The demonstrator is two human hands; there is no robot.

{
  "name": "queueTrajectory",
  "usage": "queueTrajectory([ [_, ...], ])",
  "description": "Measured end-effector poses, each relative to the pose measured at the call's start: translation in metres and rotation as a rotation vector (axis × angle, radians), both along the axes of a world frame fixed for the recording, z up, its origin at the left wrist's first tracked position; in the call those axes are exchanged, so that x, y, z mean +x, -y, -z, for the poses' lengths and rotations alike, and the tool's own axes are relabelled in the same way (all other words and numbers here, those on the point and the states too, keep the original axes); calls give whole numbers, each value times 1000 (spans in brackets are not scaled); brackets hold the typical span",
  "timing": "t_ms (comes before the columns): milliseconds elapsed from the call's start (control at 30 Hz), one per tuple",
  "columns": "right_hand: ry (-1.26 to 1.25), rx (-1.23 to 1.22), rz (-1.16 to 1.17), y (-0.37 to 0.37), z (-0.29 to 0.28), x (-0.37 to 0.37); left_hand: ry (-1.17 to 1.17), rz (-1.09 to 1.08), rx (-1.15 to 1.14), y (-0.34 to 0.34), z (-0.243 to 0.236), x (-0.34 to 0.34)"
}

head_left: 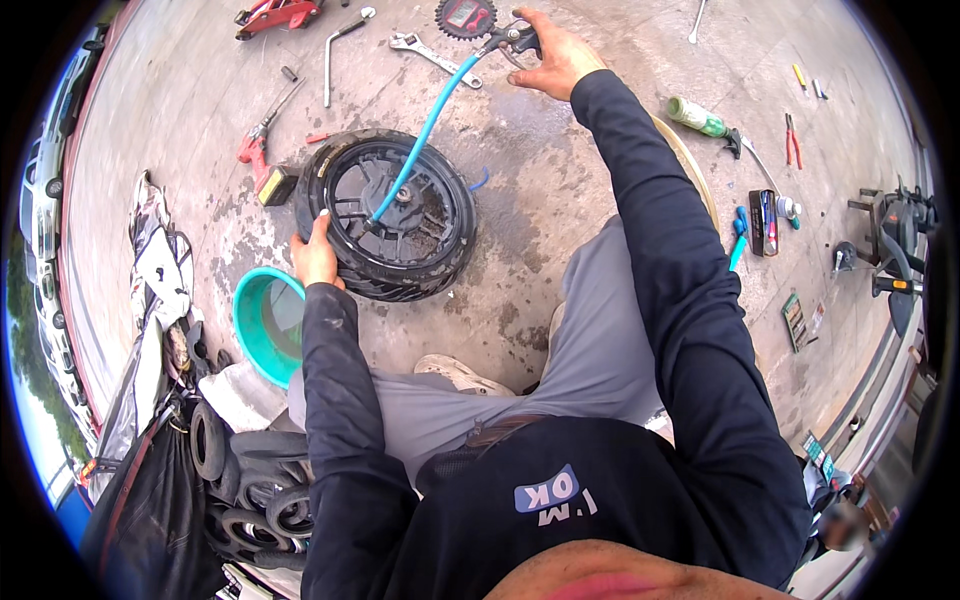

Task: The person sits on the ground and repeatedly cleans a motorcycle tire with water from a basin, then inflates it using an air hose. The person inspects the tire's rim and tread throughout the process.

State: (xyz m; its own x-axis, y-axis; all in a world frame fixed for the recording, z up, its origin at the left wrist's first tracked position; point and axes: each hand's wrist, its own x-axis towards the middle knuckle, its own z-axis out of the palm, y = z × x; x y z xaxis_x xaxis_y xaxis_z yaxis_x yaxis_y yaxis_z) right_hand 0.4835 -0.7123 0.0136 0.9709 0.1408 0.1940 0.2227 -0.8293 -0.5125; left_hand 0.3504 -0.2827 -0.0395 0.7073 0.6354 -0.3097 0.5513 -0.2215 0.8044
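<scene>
A motorcycle wheel (455, 235) with a black tyre and dark spoked rim lies flat on the wet concrete. My left hand (317, 256) grips the tyre's left edge. Beyond the wheel, my right hand (556, 60) is around the handle of a tyre inflator (508, 38), its thumb and index finger apart. The inflator's round gauge (466, 14) has a toothed black rim and a small screen. From the inflator a blue hose (437, 112) curves down to the wheel near the hub; the exact connection is too small to make out.
A teal bucket (246, 322) stands left of the wheel, near a red cordless impact wrench (262, 165). An adjustable wrench (432, 56) lies beyond it. To the right are a green bottle (697, 116) and red pliers (793, 140). Old tyres (262, 490) are piled at lower left.
</scene>
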Motion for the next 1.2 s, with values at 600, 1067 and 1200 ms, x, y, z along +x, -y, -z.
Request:
queueTrajectory([
  [600,-23,41,11,0,-5,-1,35,26,-144,1,-5,0],
  [1067,-49,11,42,0,-3,-1,-24,1,38,0,1,1],
  [1200,-51,10,44,2,-1,-1,-32,7,24,9,-8,1],
])
